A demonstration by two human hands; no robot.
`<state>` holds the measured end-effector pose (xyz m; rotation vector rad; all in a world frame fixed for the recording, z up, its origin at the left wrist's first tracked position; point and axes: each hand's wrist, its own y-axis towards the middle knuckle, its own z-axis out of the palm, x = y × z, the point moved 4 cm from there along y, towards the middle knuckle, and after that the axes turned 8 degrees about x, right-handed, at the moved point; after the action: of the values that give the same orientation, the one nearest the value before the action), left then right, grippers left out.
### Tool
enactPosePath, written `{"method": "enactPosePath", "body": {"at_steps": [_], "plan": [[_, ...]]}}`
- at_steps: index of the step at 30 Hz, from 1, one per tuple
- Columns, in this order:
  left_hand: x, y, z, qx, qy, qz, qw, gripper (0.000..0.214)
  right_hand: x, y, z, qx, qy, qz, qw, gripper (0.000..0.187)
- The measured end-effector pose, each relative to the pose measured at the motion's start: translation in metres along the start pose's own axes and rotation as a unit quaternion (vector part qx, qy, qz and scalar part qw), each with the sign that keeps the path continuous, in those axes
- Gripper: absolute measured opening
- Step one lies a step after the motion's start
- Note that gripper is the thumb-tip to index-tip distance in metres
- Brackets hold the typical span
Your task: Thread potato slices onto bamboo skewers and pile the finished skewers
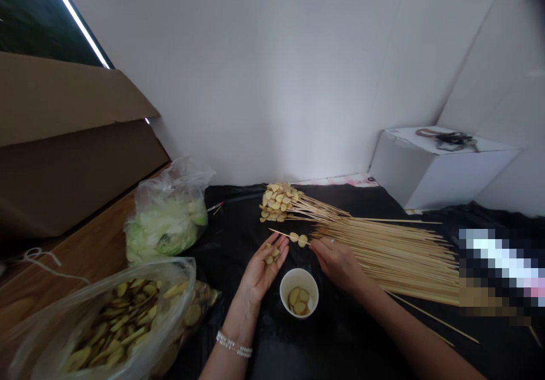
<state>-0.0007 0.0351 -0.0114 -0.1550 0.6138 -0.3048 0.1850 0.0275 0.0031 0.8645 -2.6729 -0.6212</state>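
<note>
Black plastic sheeting [238, 243] is lying under everything in the head view. The right hand [336, 263] is pinching a bamboo skewer [283, 235] between thumb and fingers. Its long axis is running almost level across the view, the thin tip pointing left and slightly away, out over the other palm. Two potato slices [298, 239] are sitting threaded on it, just beside the right hand. The left hand [260, 272] is resting open, palm up, and is carrying a few loose slices [269, 255] without gripping them. A beaded bracelet [233, 344] is circling that wrist. Between the hands, a white paper cup [298, 292] is holding more slices. Loose skewers [383, 255] are stretching away to the right, and loaded skewers [276, 203] are fanning out beyond them. At left, a plastic bag of sliced potato [114, 323] and a bag of shredded greens [166, 226] are slumping beside a cardboard box [63, 141].
</note>
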Motion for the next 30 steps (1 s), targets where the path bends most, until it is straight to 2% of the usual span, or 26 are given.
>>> {"method": "enactPosePath", "body": {"at_steps": [3, 7, 12, 15, 21, 26, 30], "plan": [[-0.0005, -0.0003, 0.0007, -0.005, -0.037, -0.01, 0.999, 0.05, -0.0002, 0.0, -0.0008, 0.0, 0.0, -0.001, 1.0, 0.021], [-0.0017, -0.0011, 0.0017, -0.035, -0.042, 0.013, 0.998, 0.047, -0.0008, -0.0002, -0.001, 0.0, 0.005, -0.002, 1.0, 0.021], [-0.0005, -0.0012, 0.0011, -0.069, -0.017, 0.042, 0.997, 0.016, -0.0002, -0.0005, -0.0016, 0.001, 0.004, 0.0, 1.0, 0.02], [-0.0006, -0.0004, 0.0004, -0.069, 0.006, 0.044, 0.997, 0.008, 0.0005, -0.0003, -0.0019, 0.006, 0.001, 0.004, 1.0, 0.02], [-0.0027, -0.0004, -0.0039, -0.097, 0.03, 0.037, 0.994, 0.012, 0.0017, 0.0003, -0.0028, 0.003, 0.001, -0.001, 1.0, 0.02], [-0.004, -0.0001, -0.0062, -0.082, 0.031, 0.041, 0.995, 0.015, 0.0022, 0.0001, -0.0029, 0.003, 0.0, -0.002, 1.0, 0.019], [-0.0037, 0.0006, -0.0079, -0.091, 0.021, 0.05, 0.994, 0.017, 0.0024, -0.0002, -0.0022, 0.006, 0.002, -0.003, 1.0, 0.02]]}}
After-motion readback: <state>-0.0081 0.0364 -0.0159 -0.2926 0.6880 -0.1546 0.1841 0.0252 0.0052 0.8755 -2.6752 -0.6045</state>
